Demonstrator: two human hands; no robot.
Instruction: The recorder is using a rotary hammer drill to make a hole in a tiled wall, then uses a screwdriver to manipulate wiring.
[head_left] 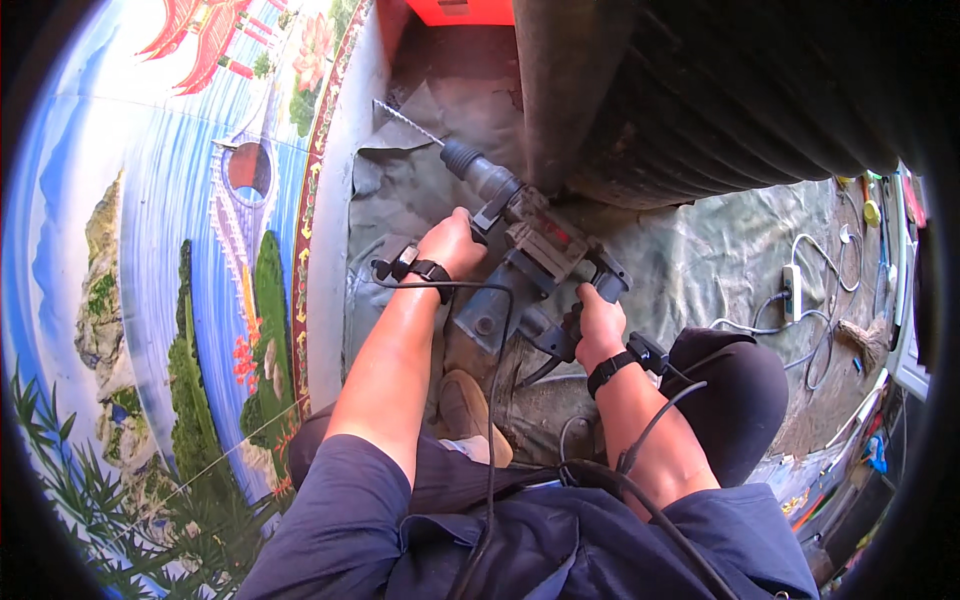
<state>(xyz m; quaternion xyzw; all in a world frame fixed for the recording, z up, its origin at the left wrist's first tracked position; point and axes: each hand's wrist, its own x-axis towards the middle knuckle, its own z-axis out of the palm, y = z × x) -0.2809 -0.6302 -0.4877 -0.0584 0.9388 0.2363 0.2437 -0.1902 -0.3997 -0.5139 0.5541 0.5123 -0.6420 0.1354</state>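
A grey and dark rotary hammer drill (545, 238) lies slantwise in front of me. Its long spiral drill bit (410, 123) points to the far left, toward the foot of the painted wall. My left hand (455, 245) is closed around the side handle near the drill's front. At the back, the fingers of my right hand (600, 322) wrap the rear grip. Part of each handle is hidden by my fingers. Just under the drill body sits a blue-grey block-shaped part (484, 318), close to my shoe (470, 405).
On the left stands a wall (200, 290) painted with a landscape. Crumpled greenish sheeting (700, 260) covers the floor. A large dark ribbed object (680, 100) rises at the far right. A white power strip (792, 292) with looping cables lies to the right. Something red (460, 12) is at the far edge.
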